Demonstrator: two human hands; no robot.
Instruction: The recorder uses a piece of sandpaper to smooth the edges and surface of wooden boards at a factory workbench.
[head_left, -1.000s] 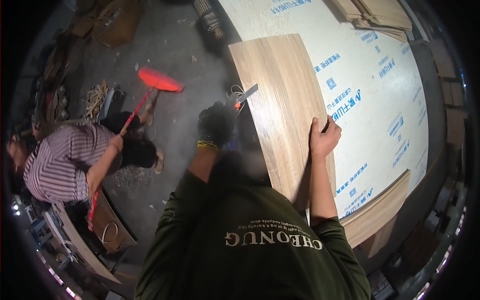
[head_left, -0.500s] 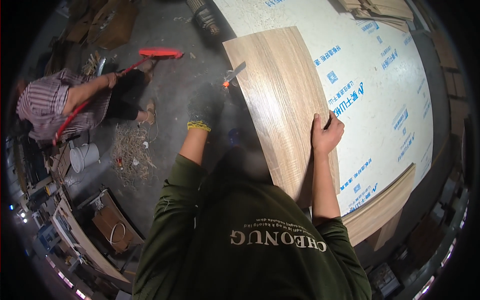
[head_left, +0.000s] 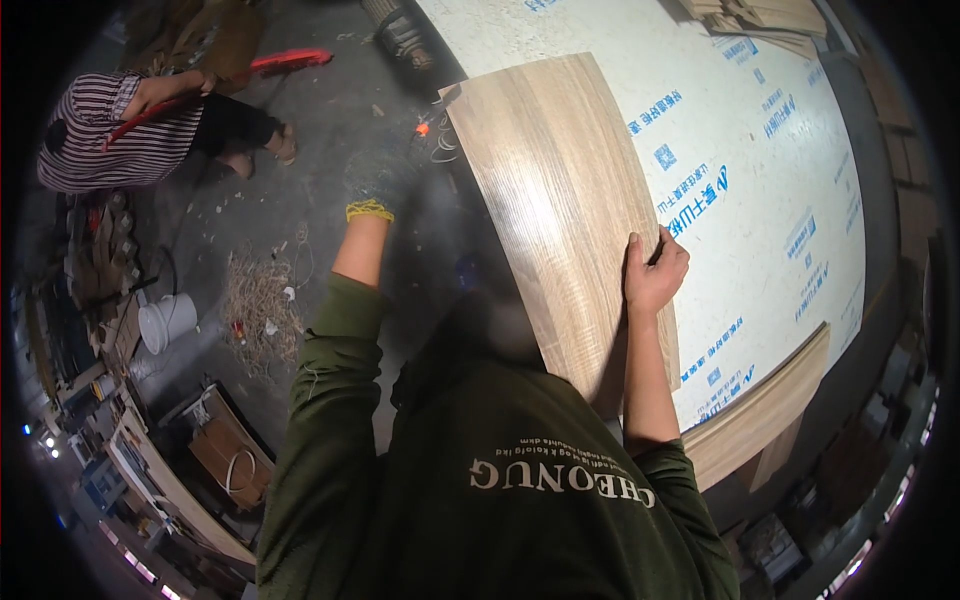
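Observation:
A long wood-grain board [head_left: 555, 170] lies along the left edge of the white worktable [head_left: 760, 250], its left side reaching out past it. My right hand [head_left: 657, 272] grips the board's right edge, thumb on the top face and fingers at the rim. My left hand [head_left: 378, 178], in a dark glove with a yellow cuff, is off to the board's left, apart from it and smeared by motion. Just beyond its fingers shows the orange part [head_left: 422, 129] of a flat-bladed tool that moves with the hand; its blade is blurred now.
On the far left a person [head_left: 120, 140] in a striped shirt holds a red broom [head_left: 290, 62]. A heap of shavings [head_left: 262, 310] and a white bucket [head_left: 168, 322] are on the floor. More boards lie stacked at the table's near corner [head_left: 770, 400] and far end [head_left: 770, 15].
My left hand has swung away from the board's left edge, up and to the left, with the bladed tool. My right hand and the board have stayed put. The person's broom has shifted.

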